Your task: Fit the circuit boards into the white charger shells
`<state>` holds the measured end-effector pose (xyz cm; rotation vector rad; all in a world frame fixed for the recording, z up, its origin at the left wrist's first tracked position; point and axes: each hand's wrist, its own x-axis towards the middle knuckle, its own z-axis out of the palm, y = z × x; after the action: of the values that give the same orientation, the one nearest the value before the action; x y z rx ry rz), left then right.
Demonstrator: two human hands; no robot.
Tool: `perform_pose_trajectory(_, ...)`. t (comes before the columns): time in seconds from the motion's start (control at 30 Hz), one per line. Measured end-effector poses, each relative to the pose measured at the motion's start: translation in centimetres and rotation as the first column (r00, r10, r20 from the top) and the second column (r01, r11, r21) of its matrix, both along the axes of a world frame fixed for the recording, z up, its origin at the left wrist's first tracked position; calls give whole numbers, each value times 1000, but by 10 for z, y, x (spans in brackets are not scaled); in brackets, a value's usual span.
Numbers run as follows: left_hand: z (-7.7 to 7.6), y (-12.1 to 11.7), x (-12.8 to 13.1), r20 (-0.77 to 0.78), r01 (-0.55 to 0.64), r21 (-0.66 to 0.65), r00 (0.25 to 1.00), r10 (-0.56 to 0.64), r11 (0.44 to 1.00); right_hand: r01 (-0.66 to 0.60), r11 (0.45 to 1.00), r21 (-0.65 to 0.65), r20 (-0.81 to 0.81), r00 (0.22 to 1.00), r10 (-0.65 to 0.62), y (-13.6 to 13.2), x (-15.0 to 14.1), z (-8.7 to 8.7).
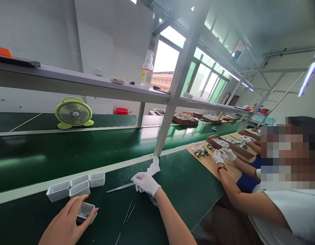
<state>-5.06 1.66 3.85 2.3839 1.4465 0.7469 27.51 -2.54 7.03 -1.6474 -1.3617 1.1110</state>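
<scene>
My left hand (67, 221), bare, has its thumb and fingers around the rim of a small white plastic box (86, 210), with something dark inside. My right hand (145, 183), in a white glove, is closed with its fingers curled down at the table. A pale pointed strip (119, 188) sticks out leftward from beneath its fingers; whether they grip it I cannot tell. Some metallic thing (152, 200) shows partly below that hand. A pair of thin tweezers (125, 221) lies between my hands. Behind the glove sits a crumpled white cloth or glove (154, 165).
Several white boxes (59, 191) stand together beyond my left hand. A metal post (170, 102) rises at the table's (177, 180) far edge, under a shelf (96, 80). A green fan (74, 113) stands behind. At right, a co-worker's gloved hands (223, 156) handle parts over cardboard (208, 165).
</scene>
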Motion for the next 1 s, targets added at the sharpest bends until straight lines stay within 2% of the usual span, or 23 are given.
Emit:
perform_pose_trajectory(0.1, 2, -2, 1, -48, 30, 27, 998, -28, 999, -1, 1000, 6, 66, 998, 1, -4, -1, 4)
perform_pose_trajectory(0.33, 9, -3, 4, -18, 27, 23, 999, -26, 999, 41, 996, 82, 245, 968, -60, -5, -4, 7)
perform_pose_trajectory(0.57, 9, -3, 5, -26, 23, 22, 999, -23, 999, 49, 993, 104, 186, 980, -68, -2, 2, 9)
perform_pose_trajectory(0.8, 10, -7, 6, -23, 26, 23, 999, -25, 999, 110, 987, 114, 311, 940, -141, 2, 8, -4)
perform_pose_trajectory(1.0, 17, -13, 8, -3, 22, -10, 1000, -22, 1000, 112, 985, 129, 327, 933, -148, 0, 5, -4)
